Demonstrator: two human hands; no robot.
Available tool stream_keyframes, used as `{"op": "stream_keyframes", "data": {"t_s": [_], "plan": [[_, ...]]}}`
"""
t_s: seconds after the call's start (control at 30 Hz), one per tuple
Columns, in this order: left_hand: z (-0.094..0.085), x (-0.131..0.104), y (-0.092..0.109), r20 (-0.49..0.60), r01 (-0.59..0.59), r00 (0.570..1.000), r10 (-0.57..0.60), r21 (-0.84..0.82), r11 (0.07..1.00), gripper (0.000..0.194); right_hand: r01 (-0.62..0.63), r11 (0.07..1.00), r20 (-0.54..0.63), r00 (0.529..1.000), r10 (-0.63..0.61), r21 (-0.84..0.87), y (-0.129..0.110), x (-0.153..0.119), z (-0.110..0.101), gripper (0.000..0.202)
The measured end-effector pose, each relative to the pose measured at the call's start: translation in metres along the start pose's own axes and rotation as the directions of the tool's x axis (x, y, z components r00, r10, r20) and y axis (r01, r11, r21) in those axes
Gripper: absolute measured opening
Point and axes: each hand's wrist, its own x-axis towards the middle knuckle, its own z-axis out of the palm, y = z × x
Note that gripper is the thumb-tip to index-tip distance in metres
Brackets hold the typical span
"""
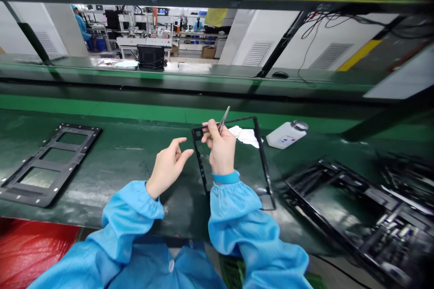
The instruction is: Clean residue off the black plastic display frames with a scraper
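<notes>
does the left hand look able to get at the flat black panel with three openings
Probably yes: the bare left hand looks empty, its finger and thumb apart, and only the dark green bench top shows between it and the panel, though a sideways reach seems needed.

The person wears a bright blue smock with loose sleeves gathered at the cuffs, a white button, and a flat blue band nearest the right fingers [213, 127].
</notes>
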Motion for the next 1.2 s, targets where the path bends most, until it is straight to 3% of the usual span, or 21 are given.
{"op": "stream_keyframes", "data": {"t_s": [0.07, 0.17, 0.3, 0.37, 0.53, 0.7, 0.8, 0.9, 1.03, 1.1, 1.2], "plan": [[-0.001, 0.010, 0.000, -0.016, -0.062, 0.998, 0.065, 0.156, 0.986, 0.025, -0.003, 1.000, 0.012, 1.000, 0.003, 0.013, -0.008, -0.003, 0.008, 0.044], [-0.007, 0.020, 0.002, -0.084, -0.101, 0.990, 0.117, 0.177, 0.979, 0.025, 0.002, 1.000, 0.030, 1.000, -0.002, -0.003, -0.013, -0.007, 0.014, 0.043], [-0.018, 0.027, 0.003, -0.109, -0.116, 0.985, 0.137, 0.178, 0.977, 0.027, -0.030, 0.995, 0.229, 0.972, 0.052, -0.100, -0.010, -0.009, 0.014, 0.038], [-0.021, 0.027, 0.001, -0.108, -0.149, 0.978, 0.180, 0.246, 0.958, 0.027, -0.040, 0.994, 0.255, 0.965, 0.065, -0.102, -0.004, -0.008, 0.014, 0.035], [-0.020, 0.017, -0.004, -0.148, -0.217, 0.941, 0.305, 0.429, 0.877, 0.028, -0.066, 0.997, 0.089, 0.994, 0.068, -0.031, 0.020, 0.001, 0.016, 0.036], [-0.024, -0.008, -0.002, -0.152, -0.278, 0.934, 0.322, 0.255, 0.926, 0.023, -0.066, 0.997, -0.059, 0.996, 0.068, 0.039, 0.042, 0.016, 0.004, 0.041], [-0.033, -0.021, 0.001, -0.252, -0.265, 0.921, 0.296, 0.152, 0.952, 0.019, -0.063, 0.997, -0.098, 0.993, 0.068, 0.048, 0.050, 0.021, -0.005, 0.042], [-0.043, -0.028, 0.002, -0.441, -0.248, 0.861, 0.254, 0.074, 0.966, 0.019, -0.060, 0.997, -0.121, 0.991, 0.066, 0.050, 0.055, 0.022, -0.010, 0.043], [-0.056, -0.028, 0.005, -0.690, -0.310, 0.704, 0.167, -0.087, 0.947, 0.017, -0.054, 0.998, -0.135, 0.989, 0.059, 0.045, 0.061, 0.023, -0.013, 0.043], [-0.067, -0.027, 0.007, -0.744, -0.321, 0.661, 0.095, -0.166, 0.932, 0.017, -0.044, 0.998, -0.145, 0.988, 0.049, 0.038, 0.063, 0.024, -0.014, 0.042], [-0.092, -0.027, 0.007, -0.773, -0.350, 0.634, 0.012, -0.273, 0.896, 0.018, -0.023, 0.999, -0.169, 0.985, 0.027, 0.028, 0.065, 0.027, -0.018, 0.042]]}}
